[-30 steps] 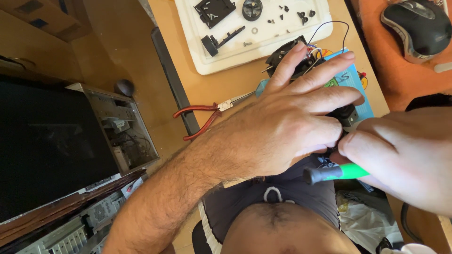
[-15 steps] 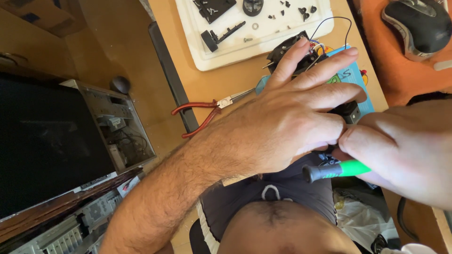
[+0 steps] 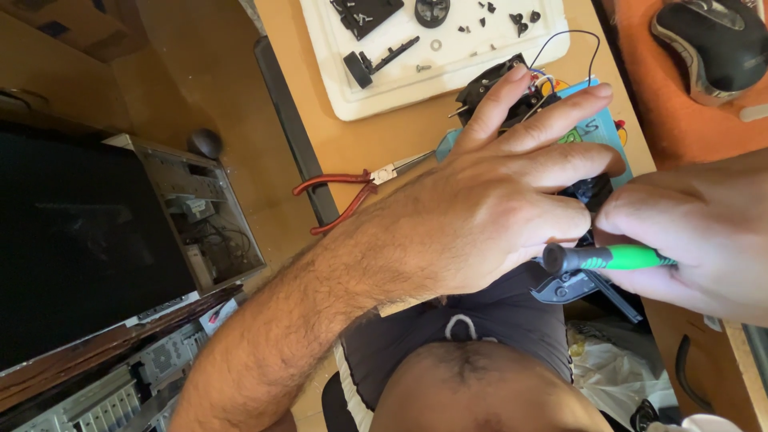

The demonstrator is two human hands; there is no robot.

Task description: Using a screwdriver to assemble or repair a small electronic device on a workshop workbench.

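Left hand (image 3: pixel 488 208) spread flat, fingers extended, pressing down on a black wired device (image 3: pixel 512 88) at centre right of the frame on the tabletop (image 3: pixel 360 152). Right hand (image 3: pixel 688 232), grip pinched around a green-handled screwdriver (image 3: pixel 608 258), at right edge. Red-handled pliers (image 3: pixel 344 196) left of centre; white tray (image 3: pixel 448 64) of small parts at top.

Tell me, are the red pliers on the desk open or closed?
Open. The red pliers lie flat on the wooden desk, their two handles spread apart in a V.

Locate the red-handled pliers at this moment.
The red-handled pliers lie on the wooden desk, just beyond the left hand and below the white tray.
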